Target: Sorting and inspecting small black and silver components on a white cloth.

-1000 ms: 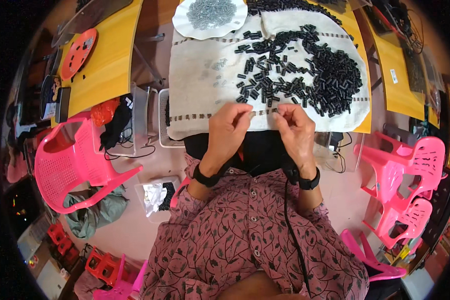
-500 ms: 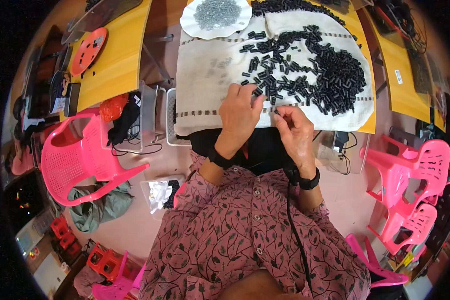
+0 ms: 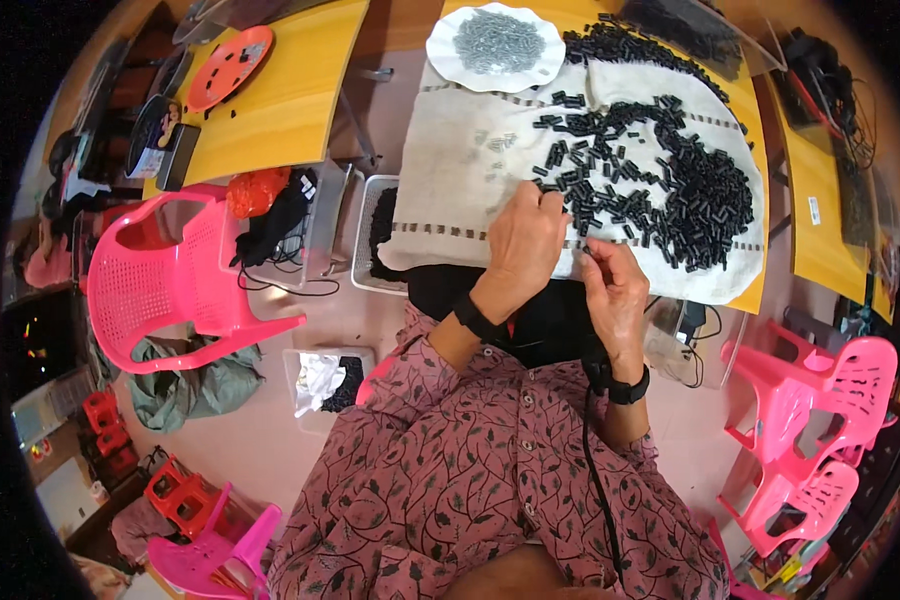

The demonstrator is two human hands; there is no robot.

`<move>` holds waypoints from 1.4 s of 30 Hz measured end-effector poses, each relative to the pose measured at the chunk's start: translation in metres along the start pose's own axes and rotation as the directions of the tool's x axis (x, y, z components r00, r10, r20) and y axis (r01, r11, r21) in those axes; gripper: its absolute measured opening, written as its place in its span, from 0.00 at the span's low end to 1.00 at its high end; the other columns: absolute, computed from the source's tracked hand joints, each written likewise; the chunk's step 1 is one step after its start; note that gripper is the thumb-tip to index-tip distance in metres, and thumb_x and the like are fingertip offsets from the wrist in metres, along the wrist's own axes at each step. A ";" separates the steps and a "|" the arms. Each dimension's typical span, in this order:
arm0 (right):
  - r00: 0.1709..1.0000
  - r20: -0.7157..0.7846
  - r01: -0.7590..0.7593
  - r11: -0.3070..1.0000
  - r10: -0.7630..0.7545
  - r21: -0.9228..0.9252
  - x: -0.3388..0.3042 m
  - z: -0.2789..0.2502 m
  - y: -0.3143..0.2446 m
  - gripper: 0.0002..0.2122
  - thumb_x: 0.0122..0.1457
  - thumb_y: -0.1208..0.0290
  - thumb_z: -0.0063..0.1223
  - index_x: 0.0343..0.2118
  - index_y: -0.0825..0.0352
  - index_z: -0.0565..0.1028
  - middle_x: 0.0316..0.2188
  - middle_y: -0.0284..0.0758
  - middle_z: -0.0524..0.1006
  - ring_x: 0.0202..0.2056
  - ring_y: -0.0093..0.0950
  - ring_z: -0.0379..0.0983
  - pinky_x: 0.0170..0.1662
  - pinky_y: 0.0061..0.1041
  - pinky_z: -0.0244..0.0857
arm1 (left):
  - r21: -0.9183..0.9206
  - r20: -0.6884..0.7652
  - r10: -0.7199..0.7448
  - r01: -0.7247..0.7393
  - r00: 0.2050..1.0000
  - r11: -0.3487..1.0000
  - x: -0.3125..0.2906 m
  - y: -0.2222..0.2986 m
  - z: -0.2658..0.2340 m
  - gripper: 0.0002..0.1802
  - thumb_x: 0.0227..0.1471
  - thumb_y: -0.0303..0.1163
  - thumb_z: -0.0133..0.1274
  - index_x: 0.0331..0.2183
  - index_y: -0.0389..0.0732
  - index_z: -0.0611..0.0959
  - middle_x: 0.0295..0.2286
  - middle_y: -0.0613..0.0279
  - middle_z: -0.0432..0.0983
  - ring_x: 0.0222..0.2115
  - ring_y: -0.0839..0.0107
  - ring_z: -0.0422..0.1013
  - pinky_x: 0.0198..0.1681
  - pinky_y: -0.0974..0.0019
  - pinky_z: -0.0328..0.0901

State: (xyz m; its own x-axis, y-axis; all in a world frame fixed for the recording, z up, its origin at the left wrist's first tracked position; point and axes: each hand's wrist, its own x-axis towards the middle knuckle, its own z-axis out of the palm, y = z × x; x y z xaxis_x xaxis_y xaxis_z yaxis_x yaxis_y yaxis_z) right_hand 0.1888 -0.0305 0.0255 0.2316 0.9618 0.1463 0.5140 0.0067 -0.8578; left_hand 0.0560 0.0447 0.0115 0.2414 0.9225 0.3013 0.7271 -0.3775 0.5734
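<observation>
Many small black tube-shaped pieces (image 3: 715, 205) lie spread and heaped on a white cloth (image 3: 435, 180) over a yellow table. At the near edge of the spread, my left hand (image 3: 525, 240) has its fingers bent down and drawn together beside the black pieces; its fingertips are partly hidden, so what they hold cannot be made out. To its right, over the cloth's front edge, my right hand (image 3: 615, 285) pinches a small dark piece between thumb and forefinger. A white scalloped plate (image 3: 445, 62) at the back holds a pile of small clear-grey pieces (image 3: 495, 42).
A few clear-grey pieces (image 3: 494, 143) lie loose on the cloth's left part. More black pieces (image 3: 630, 45) line the back. Left of the table stands a white basket (image 3: 362, 235). Pink chairs (image 3: 170, 285) flank me; an orange plate (image 3: 232, 68) sits on another table.
The whole view has shifted, so the table now appears farther right and lower. My left thumb and fingers have come closer together. The right hand keeps its pinch.
</observation>
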 end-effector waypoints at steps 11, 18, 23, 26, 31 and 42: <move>1.000 0.006 0.026 0.999 -0.026 -0.035 0.002 0.006 -0.002 0.08 0.55 0.81 0.55 0.38 0.70 0.77 0.27 0.38 0.73 0.25 0.28 0.72 0.30 0.25 0.67 | -0.161 0.036 -0.059 0.065 0.998 0.985 -0.001 -0.007 -0.004 0.13 0.44 0.28 0.62 0.35 0.40 0.80 0.31 0.52 0.67 0.28 0.50 0.70 0.28 0.53 0.66; 0.999 -0.033 0.028 0.997 -0.025 0.068 0.004 0.012 0.002 0.05 0.55 0.80 0.55 0.36 0.70 0.76 0.28 0.37 0.73 0.26 0.27 0.72 0.30 0.24 0.67 | -0.846 0.182 -0.222 0.268 0.958 0.461 -0.020 -0.019 -0.010 0.11 0.52 0.24 0.58 0.40 0.35 0.78 0.35 0.57 0.74 0.32 0.67 0.76 0.34 0.67 0.72; 0.994 0.043 0.096 0.992 -0.100 0.077 0.026 0.026 -0.024 0.06 0.56 0.82 0.52 0.36 0.70 0.76 0.29 0.38 0.73 0.26 0.27 0.72 0.29 0.24 0.66 | -0.907 0.419 -0.273 0.412 0.866 -0.085 -0.031 -0.037 -0.038 0.12 0.56 0.21 0.53 0.44 0.33 0.77 0.37 0.55 0.78 0.33 0.69 0.77 0.39 0.66 0.74; 0.950 0.035 0.311 0.950 -0.310 -0.021 0.048 0.042 -0.034 0.08 0.55 0.82 0.51 0.38 0.68 0.77 0.28 0.41 0.73 0.25 0.35 0.73 0.28 0.28 0.66 | -0.895 0.437 -0.244 0.390 0.866 -0.217 -0.035 -0.050 -0.050 0.12 0.57 0.23 0.52 0.45 0.33 0.77 0.38 0.53 0.78 0.34 0.68 0.77 0.41 0.65 0.73; 0.941 0.102 0.336 0.926 -0.322 -0.176 0.075 0.063 -0.029 0.07 0.55 0.79 0.54 0.37 0.64 0.77 0.29 0.42 0.72 0.26 0.43 0.74 0.28 0.36 0.67 | -0.866 0.445 -0.221 0.354 0.868 -0.354 -0.040 -0.063 -0.061 0.13 0.60 0.27 0.49 0.45 0.32 0.77 0.39 0.51 0.78 0.37 0.68 0.76 0.43 0.65 0.72; 0.909 0.293 0.410 0.761 -0.295 -0.504 0.095 0.076 -0.033 0.04 0.56 0.73 0.55 0.33 0.63 0.77 0.28 0.40 0.72 0.25 0.43 0.73 0.26 0.38 0.67 | -0.838 0.440 -0.203 0.318 0.875 -0.444 -0.042 -0.068 -0.066 0.13 0.62 0.29 0.48 0.45 0.33 0.78 0.37 0.54 0.78 0.33 0.70 0.74 0.39 0.67 0.71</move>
State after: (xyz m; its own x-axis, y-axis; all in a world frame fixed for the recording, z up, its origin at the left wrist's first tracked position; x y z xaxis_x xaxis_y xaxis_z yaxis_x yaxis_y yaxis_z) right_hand 0.1314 0.0813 0.0301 -0.1835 0.9528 0.2419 0.9018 0.2611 -0.3442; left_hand -0.0454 0.0261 0.0100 0.3464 0.9191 -0.1878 -0.7843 0.3936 0.4796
